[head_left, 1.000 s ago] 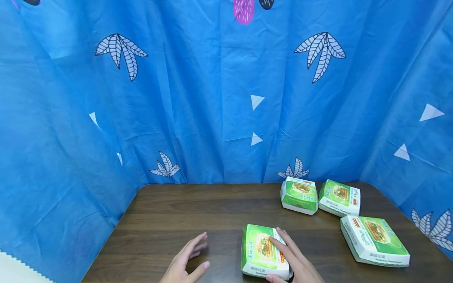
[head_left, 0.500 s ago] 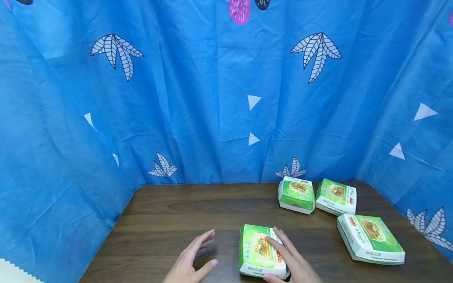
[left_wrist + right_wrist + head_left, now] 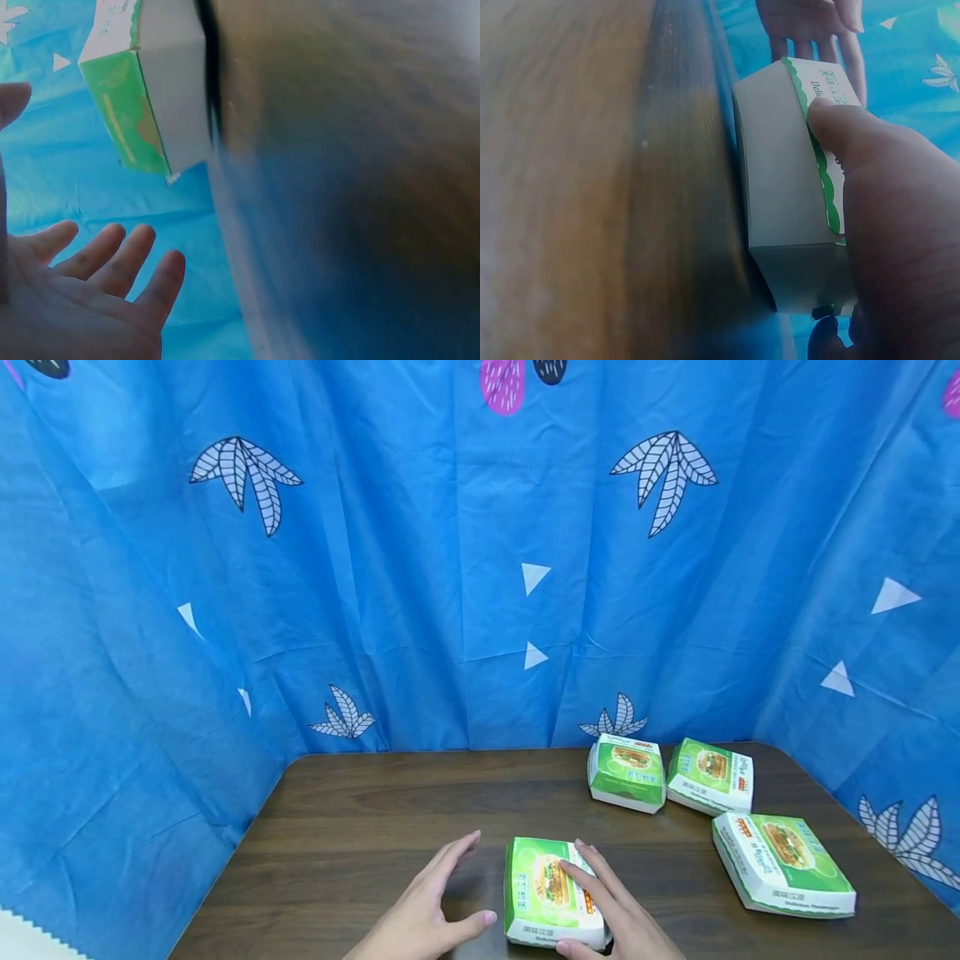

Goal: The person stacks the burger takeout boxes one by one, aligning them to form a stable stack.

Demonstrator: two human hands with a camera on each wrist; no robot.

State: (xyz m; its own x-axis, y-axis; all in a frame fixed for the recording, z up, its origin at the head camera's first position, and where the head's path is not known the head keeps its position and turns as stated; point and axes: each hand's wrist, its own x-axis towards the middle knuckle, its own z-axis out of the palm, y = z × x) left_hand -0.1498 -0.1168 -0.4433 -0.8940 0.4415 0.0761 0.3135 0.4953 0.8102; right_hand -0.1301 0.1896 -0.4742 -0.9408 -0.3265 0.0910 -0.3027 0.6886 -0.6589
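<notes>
Well in from the far edge of the surface (image 3: 360, 835), the right hand (image 3: 618, 910) grips a burger box (image 3: 531, 893), seemingly steadying it, beside the spread, empty left hand (image 3: 426, 914).

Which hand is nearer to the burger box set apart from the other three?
Right. The right hand is on the burger box, over its right side; the left hand is off its left side, not touching it.

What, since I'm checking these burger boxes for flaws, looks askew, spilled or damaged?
Nothing looks spilled or damaged. Slightly untidy, though: in the far pair, the left box has a green side facing front, while the right box sits at an angle to it, white side forward. The held box, under the right hand, looks closed.
</notes>
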